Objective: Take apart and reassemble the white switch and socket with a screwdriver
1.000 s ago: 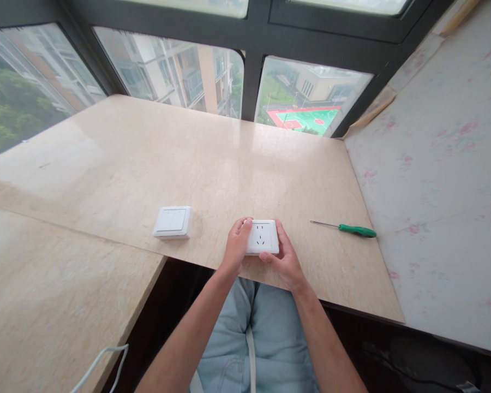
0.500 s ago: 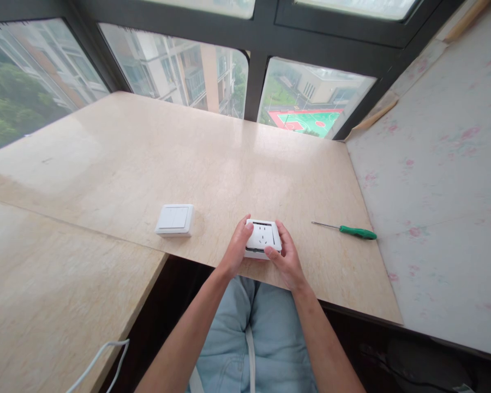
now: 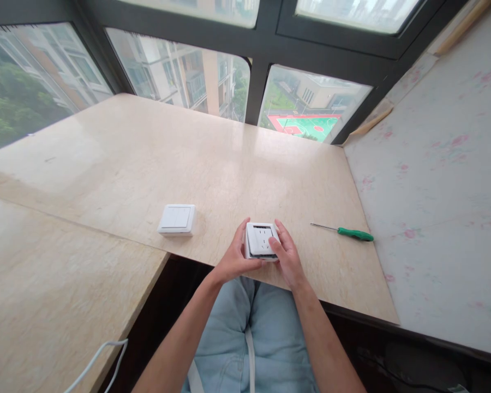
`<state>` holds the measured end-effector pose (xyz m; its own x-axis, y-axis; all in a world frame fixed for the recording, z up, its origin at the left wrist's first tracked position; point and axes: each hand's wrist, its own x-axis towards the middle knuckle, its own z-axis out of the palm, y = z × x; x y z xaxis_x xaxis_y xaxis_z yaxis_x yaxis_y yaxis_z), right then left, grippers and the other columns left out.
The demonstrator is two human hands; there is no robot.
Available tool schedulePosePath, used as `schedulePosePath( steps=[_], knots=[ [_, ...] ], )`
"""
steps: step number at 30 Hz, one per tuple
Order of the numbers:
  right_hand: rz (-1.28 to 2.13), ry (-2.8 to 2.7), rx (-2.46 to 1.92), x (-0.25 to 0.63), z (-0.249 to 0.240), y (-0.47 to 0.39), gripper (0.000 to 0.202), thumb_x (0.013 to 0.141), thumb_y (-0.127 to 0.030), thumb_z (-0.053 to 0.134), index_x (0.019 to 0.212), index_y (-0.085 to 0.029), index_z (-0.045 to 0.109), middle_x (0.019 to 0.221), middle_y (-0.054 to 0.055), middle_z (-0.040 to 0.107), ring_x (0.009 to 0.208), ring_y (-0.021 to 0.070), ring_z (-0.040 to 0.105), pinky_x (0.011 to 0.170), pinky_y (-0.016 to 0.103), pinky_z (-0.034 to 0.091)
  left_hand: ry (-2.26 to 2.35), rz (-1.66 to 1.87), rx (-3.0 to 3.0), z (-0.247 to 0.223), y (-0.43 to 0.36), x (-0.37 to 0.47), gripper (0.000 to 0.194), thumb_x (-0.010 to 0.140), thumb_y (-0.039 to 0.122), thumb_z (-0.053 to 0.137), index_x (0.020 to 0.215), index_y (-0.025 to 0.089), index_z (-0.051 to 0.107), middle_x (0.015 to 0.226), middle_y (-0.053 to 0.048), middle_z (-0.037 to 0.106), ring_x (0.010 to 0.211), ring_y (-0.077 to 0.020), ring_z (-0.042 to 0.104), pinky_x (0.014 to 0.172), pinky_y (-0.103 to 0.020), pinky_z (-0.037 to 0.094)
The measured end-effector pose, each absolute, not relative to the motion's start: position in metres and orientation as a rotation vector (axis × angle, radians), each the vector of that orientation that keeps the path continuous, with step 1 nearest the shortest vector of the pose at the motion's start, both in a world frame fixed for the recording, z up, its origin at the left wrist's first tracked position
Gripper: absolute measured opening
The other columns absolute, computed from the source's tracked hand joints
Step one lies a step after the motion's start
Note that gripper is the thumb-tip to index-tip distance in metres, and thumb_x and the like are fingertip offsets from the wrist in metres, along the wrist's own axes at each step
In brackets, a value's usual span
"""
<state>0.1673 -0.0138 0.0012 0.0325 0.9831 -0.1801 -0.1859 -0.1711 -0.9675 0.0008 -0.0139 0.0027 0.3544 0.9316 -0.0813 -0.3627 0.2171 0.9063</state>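
A white wall socket (image 3: 262, 241) with dark gaps around its face plate is between my hands, at the counter's front edge. My left hand (image 3: 238, 254) grips its left side, fingers on the far left corner and thumb along the near edge. From the right, my right hand (image 3: 287, 254) is closed on it, with the thumb pressed on the face plate near the slots. Farther left lies a white wall switch (image 3: 177, 220) on a white box. To the right rests a screwdriver (image 3: 354, 234) with a green handle, its shaft pointing left.
The stone-patterned counter (image 3: 229, 169) runs back to dark window frames (image 3: 257, 82). A floral-papered wall (image 3: 437, 207) bounds the right side. At the lower left, a white cable (image 3: 102, 349) hangs over the counter's edge, beside a dark gap.
My left thumb has moved from the top of the socket to its near edge. My right thumb has shifted up onto the face plate, and the socket is turned slightly.
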Motion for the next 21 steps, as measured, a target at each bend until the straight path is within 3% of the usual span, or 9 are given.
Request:
schedulePosePath(
  steps=[3,6,10,12,15,21],
  knots=[
    [1.441,-1.065,-1.202,0.178,0.005,-0.012,0.070,0.076,-0.050,0.080,0.138,-0.029,0.054,0.141,0.010,0.061,0.124,0.0301,0.062,0.101,0.049,0.053,0.770,1.014,0.948,0.004,-0.015,0.000,0.115,0.066,0.022,0.087,0.157,0.028,0.017,0.148,-0.017,0.047,0.125,-0.0320,0.060,0.100,-0.046,0.052],
    [1.512,-1.223,-1.147,0.189,0.009,-0.009,0.090,0.063,-0.046,0.090,0.142,-0.028,0.050,0.137,0.013,0.063,0.121,0.0318,0.064,0.099,0.051,0.053,0.774,0.996,0.961,0.005,-0.015,-0.001,0.112,0.065,0.021,0.087,0.155,0.028,0.021,0.140,-0.016,0.054,0.117,-0.0306,0.064,0.096,-0.045,0.054],
    [1.418,-1.507,-1.196,0.199,0.018,-0.004,0.111,0.054,-0.038,0.096,0.151,-0.030,0.042,0.154,0.015,0.047,0.138,0.0343,0.049,0.108,0.054,0.046,0.800,0.995,0.998,0.005,-0.016,-0.001,0.109,0.064,0.025,0.089,0.153,0.028,0.026,0.137,-0.016,0.056,0.116,-0.0310,0.064,0.096,-0.046,0.054],
    [1.317,-1.678,-1.214,0.203,0.024,0.000,0.108,0.053,-0.038,0.096,0.149,-0.031,0.047,0.158,0.012,0.043,0.143,0.0344,0.043,0.114,0.055,0.040,0.826,0.975,1.036,0.004,-0.017,-0.003,0.109,0.064,0.027,0.090,0.154,0.028,0.028,0.137,-0.015,0.056,0.115,-0.0311,0.063,0.095,-0.046,0.054],
    [1.250,-1.888,-1.153,0.210,0.034,0.005,0.096,0.055,-0.038,0.095,0.143,-0.031,0.056,0.150,0.011,0.055,0.141,0.0344,0.047,0.118,0.057,0.034,0.874,0.967,1.116,0.004,-0.019,-0.007,0.108,0.062,0.027,0.091,0.153,0.030,0.034,0.136,-0.014,0.055,0.116,-0.0314,0.062,0.095,-0.047,0.054],
    [1.299,-1.821,-1.089,0.219,0.030,0.011,0.085,0.065,-0.037,0.090,0.143,-0.029,0.056,0.147,0.010,0.058,0.135,0.0329,0.054,0.115,0.056,0.040,0.806,0.991,1.159,0.007,-0.024,-0.020,0.105,0.060,0.026,0.092,0.151,0.032,0.040,0.142,-0.014,0.051,0.123,-0.0334,0.058,0.101,-0.047,0.052]
  ],
)
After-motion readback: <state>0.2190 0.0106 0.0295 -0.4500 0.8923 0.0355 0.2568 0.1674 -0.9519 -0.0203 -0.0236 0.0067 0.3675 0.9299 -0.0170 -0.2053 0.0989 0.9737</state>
